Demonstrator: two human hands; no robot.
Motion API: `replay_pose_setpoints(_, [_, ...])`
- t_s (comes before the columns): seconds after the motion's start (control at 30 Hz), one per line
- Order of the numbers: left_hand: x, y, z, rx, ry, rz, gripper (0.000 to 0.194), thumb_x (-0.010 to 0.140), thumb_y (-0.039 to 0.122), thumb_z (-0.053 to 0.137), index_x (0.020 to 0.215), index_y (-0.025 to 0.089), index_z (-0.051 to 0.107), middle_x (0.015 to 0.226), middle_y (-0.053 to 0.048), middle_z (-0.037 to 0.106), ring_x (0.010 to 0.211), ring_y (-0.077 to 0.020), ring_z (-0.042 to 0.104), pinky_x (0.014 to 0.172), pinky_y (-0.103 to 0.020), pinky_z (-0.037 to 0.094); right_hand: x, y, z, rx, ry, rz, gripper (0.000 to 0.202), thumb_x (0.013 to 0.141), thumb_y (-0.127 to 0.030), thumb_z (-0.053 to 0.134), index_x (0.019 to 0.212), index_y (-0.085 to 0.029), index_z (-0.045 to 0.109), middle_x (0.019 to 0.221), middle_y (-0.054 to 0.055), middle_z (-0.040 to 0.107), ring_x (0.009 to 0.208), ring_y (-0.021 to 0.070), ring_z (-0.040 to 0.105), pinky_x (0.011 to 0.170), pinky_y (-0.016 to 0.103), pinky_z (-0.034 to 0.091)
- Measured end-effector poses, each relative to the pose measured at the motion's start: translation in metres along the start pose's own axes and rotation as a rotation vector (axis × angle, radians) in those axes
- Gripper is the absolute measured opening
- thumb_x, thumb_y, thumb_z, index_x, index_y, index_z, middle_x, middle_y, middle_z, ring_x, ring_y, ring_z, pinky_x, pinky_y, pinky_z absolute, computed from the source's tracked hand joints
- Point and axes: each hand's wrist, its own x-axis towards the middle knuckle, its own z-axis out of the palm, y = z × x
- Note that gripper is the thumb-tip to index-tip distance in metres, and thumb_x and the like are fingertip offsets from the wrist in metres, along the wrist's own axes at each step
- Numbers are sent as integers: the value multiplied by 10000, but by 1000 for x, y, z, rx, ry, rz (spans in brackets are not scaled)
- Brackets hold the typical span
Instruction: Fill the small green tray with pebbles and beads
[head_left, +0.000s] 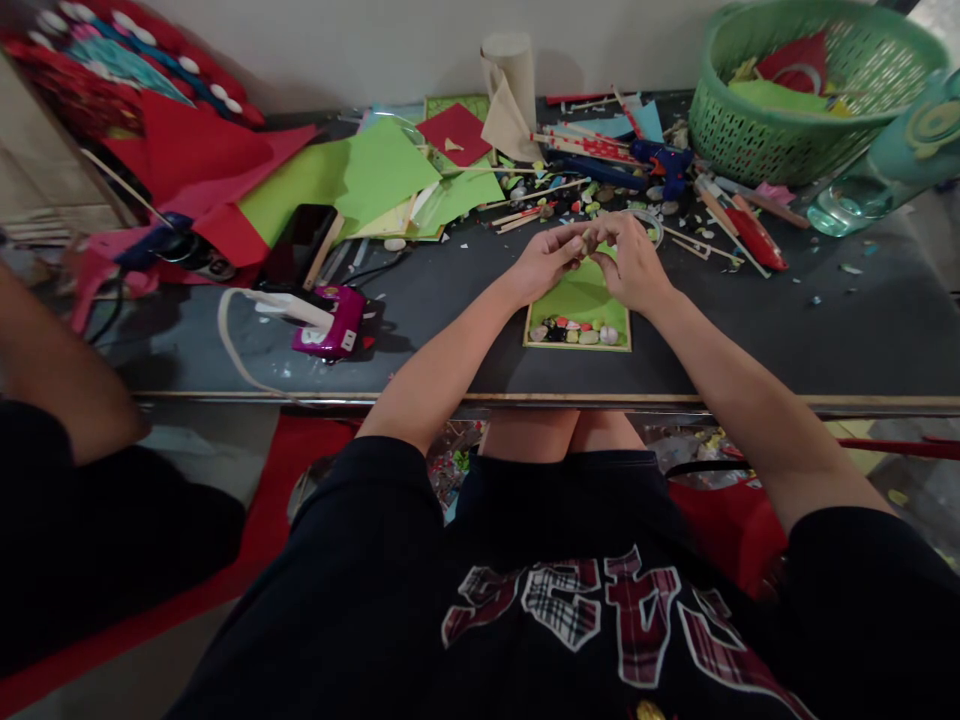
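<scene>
Both hands meet above the far part of a green card (581,295) that lies on the dark table. A row of small coloured pebbles (574,330) runs along the card's near edge, inside a pale border. My left hand (551,255) is closed, thumb and fingers pinched together. Facing it, my right hand (630,262) is closed too, its fingertips nearly touching the left ones. Something small and tan shows between the fingertips, too small to name. The card's far edge is hidden under the hands.
Scattered pebbles, sticks and a blue glue gun (664,165) lie beyond the hands. A green basket (780,120) and a clear bottle (855,190) stand right. Leftward are green paper sheets (382,170), a phone (304,240) and a purple power adapter (334,320). Another person's arm (64,370) is at far left.
</scene>
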Motion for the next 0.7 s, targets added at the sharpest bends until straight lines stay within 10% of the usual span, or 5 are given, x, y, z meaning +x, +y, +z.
replay_pose_setpoints(0.7, [2,-3,-3,-8,-25,40,357,872,520,751,1088,237,768,811,4,696,800,-120,689,709,-217,517,-4,5,-3,-35,65,-27,485,987,-689,413,1153,-246,520,1119,108,649,1098,310,635,1035,661,502])
